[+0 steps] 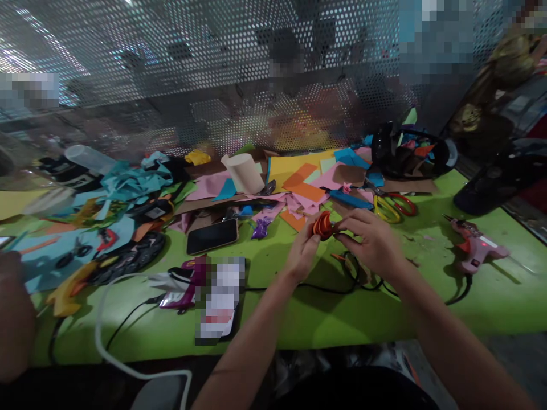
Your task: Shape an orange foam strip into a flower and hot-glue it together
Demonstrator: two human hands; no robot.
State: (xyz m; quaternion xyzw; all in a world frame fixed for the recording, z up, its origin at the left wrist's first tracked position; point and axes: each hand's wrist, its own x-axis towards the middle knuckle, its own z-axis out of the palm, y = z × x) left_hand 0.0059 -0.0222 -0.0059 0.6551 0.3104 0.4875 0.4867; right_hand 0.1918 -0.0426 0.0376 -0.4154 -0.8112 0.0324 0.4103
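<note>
Above the green table, an orange coiled paper flower (323, 225) is between my two hands. My left hand (302, 254) grips its left side, fingers closed around it. From the right, my right hand (372, 239) pinches at its edge with thumb and fingertips; whatever small part lies between them is hard to make out. Below the hands, a black cable (318, 287) runs across the table. Scissors (400, 206) with yellow and red handles lie beyond my right hand. Further right rests a pink glue gun (478, 250).
Coloured paper (305, 182) and a white roll (244, 173) are piled along a perforated metal panel (239, 74). Two phones (212, 236) lie left of my hands. A yellow glue gun (70, 287) sits further left, near another person's arm (15, 316). A dark bottle (496, 179) lies right.
</note>
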